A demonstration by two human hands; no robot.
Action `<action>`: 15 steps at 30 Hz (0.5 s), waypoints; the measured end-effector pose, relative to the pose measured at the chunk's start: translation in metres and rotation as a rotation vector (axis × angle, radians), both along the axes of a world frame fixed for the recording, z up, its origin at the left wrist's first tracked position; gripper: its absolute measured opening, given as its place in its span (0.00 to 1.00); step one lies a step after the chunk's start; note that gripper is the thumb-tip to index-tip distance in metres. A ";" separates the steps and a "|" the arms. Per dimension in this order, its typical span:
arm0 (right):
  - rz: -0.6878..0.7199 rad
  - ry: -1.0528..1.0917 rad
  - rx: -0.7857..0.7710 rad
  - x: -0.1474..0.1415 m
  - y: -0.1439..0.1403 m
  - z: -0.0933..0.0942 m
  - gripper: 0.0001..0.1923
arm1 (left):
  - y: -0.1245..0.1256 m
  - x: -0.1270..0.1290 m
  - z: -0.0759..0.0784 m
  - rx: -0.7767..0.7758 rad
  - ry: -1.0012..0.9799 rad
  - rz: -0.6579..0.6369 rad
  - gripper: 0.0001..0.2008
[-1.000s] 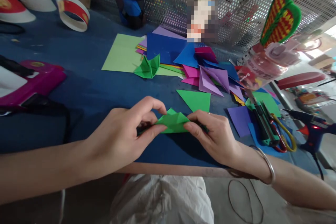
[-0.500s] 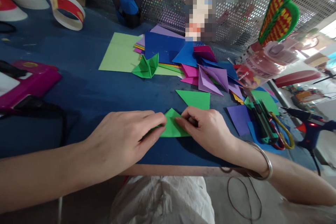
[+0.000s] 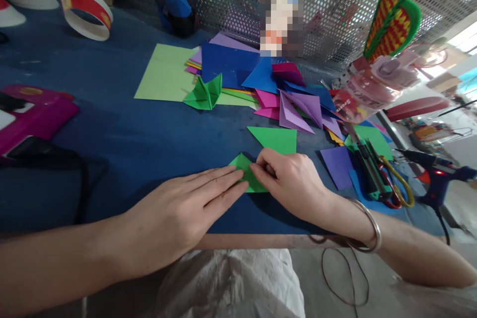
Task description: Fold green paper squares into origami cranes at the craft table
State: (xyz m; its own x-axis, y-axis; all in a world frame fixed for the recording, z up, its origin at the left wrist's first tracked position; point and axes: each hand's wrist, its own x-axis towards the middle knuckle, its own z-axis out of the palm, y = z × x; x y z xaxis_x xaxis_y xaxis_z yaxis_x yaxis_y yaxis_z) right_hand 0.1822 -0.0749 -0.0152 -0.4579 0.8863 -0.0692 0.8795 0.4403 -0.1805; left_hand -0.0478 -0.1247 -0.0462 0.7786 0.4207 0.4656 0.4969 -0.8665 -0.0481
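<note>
You are sitting at a craft workbench, a paper-folding station by the look of it. The blue surface [image 3: 149, 134] in front of you is strewn with coloured paper squares [image 3: 231, 62] and folded triangles [image 3: 294, 112]. A roll of tape [image 3: 85, 10] lies at the far left, a glue gun [image 3: 436, 171] at the right edge beside a utility knife [image 3: 367, 169] and scissors [image 3: 397, 191]. A perforated metal screen [image 3: 335, 5] closes off the back, with a woven heart decoration [image 3: 391, 17] leaning against it.

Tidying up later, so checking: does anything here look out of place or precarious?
The glue gun lies at the blue table's right edge with a red light showing. The folded and flat papers are scattered loosely.
</note>
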 end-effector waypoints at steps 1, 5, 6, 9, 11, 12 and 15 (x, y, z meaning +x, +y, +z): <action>0.002 -0.004 0.007 0.000 0.000 0.000 0.12 | 0.001 0.001 0.000 -0.004 -0.006 0.001 0.21; 0.010 -0.011 0.008 0.000 0.000 -0.001 0.12 | 0.001 0.005 0.000 -0.020 -0.063 0.027 0.17; 0.013 -0.006 0.009 0.000 0.001 -0.002 0.12 | 0.001 0.005 0.000 -0.025 -0.075 0.027 0.17; 0.023 0.005 0.022 0.000 0.002 -0.002 0.12 | -0.001 0.006 0.000 -0.048 -0.086 0.025 0.18; 0.024 -0.001 0.028 -0.001 0.002 -0.003 0.12 | -0.002 0.005 0.001 -0.044 -0.078 0.030 0.17; 0.022 -0.009 0.027 -0.001 0.002 -0.002 0.12 | -0.002 0.006 0.001 -0.034 -0.069 0.032 0.17; 0.008 -0.046 0.015 -0.003 0.001 -0.001 0.12 | -0.002 0.007 0.003 0.001 -0.031 0.039 0.18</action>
